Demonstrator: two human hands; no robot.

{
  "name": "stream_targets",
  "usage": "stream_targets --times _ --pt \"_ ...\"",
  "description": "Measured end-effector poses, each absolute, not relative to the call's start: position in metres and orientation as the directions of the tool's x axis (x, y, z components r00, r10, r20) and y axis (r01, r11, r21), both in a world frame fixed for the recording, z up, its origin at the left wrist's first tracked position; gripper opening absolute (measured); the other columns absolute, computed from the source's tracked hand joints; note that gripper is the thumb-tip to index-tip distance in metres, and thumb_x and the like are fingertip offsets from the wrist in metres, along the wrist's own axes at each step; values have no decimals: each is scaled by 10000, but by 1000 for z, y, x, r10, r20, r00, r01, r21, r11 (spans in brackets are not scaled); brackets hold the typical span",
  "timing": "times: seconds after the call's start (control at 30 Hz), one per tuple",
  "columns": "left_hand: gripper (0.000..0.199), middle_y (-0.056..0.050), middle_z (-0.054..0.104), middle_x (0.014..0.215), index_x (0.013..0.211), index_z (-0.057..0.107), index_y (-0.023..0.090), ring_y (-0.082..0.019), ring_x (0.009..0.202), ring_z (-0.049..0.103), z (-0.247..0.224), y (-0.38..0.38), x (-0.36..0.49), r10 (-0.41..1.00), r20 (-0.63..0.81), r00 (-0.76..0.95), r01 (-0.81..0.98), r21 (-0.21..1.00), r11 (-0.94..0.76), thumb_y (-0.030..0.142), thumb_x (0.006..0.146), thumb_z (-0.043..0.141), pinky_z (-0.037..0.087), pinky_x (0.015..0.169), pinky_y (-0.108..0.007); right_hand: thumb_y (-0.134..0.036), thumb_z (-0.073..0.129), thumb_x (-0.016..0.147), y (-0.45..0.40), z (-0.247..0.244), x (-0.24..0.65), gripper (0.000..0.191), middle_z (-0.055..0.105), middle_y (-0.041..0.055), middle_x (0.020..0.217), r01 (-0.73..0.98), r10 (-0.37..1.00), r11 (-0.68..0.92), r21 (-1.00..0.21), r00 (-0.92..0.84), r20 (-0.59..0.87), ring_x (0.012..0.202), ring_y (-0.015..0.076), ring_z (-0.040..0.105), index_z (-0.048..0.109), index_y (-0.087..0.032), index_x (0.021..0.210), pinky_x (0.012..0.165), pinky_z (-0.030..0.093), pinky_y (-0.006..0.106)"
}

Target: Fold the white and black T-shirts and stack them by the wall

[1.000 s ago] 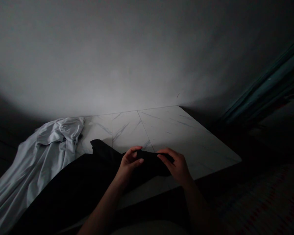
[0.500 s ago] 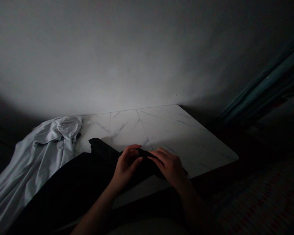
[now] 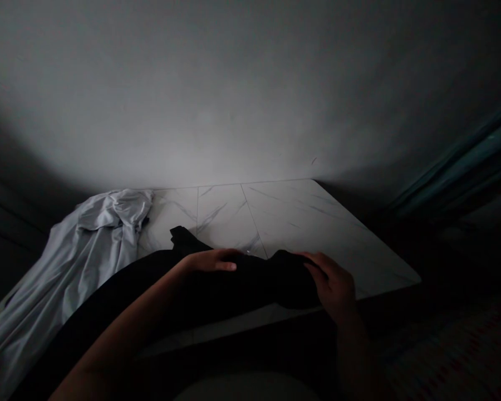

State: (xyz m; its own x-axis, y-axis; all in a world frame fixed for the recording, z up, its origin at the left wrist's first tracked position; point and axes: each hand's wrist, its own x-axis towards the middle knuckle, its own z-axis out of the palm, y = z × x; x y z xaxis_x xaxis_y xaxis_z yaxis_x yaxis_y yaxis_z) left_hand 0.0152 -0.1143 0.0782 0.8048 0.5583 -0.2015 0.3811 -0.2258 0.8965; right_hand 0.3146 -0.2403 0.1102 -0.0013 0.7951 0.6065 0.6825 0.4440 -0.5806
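Observation:
A black garment lies bunched across the marble-patterned tabletop and runs down toward the lower left; its kind is lost in the dark. At its far edge is my left hand, the thumb on top of the cloth and the fingers along the edge, lightly closed on it. Farther right, my right hand pinches the garment's right end between thumb and fingers. The dark folds hide some of the fingertips.
A light grey cloth is heaped at the table's left end and hangs down the near side. Behind the white tabletop rises a plain wall. Teal fabric shows at the right, patterned cloth at the lower right.
My hands have moved apart, the right one going right along the garment and the left one slightly left. The black cloth is now spread wider between them. The view has shifted slightly.

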Motion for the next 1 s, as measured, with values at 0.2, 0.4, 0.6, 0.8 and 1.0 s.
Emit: stream_targets --times 0.2,0.4,0.6,0.8,1.0 --pt "298 -45 763 1032 992 733 215 -226 944 697 87 -92 29 594 -275 756 466 863 -195 410 768 706 525 792 -300 -467 560 934 -234 107 333 284 762 61 890 695 727 382 -609 181 662 824 225 721 744 -251 924 770 593 347" --pt "181 -47 705 890 949 692 201 -190 801 645 122 -131 33 874 279 399 710 510 -486 235 861 538 489 730 -296 -448 535 944 -228 105 330 327 730 91 1122 683 714 249 -687 349 606 987 226 690 705 -234 1124 893 547 376" --pt "264 -58 650 715 885 722 254 -179 657 591 96 -199 42 660 656 366 625 352 -697 328 953 478 478 596 -299 -471 671 844 -226 113 260 303 730 52 975 464 919 347 -815 4 394 916 222 685 705 -244 1041 811 554 342" --pt "183 -42 668 747 899 731 286 -174 696 637 85 -220 48 653 660 370 441 494 -749 289 940 552 502 597 -280 -453 664 841 -215 113 221 238 670 5 796 323 929 349 -880 6 371 780 183 641 632 -224 789 723 521 289" --pt "278 -91 646 1105 1112 648 252 -195 863 668 107 -234 46 813 516 270 583 584 -564 438 917 582 573 724 -302 -452 668 833 -207 106 226 258 625 -1 774 201 937 271 -941 168 306 785 179 605 597 -215 759 694 485 264"
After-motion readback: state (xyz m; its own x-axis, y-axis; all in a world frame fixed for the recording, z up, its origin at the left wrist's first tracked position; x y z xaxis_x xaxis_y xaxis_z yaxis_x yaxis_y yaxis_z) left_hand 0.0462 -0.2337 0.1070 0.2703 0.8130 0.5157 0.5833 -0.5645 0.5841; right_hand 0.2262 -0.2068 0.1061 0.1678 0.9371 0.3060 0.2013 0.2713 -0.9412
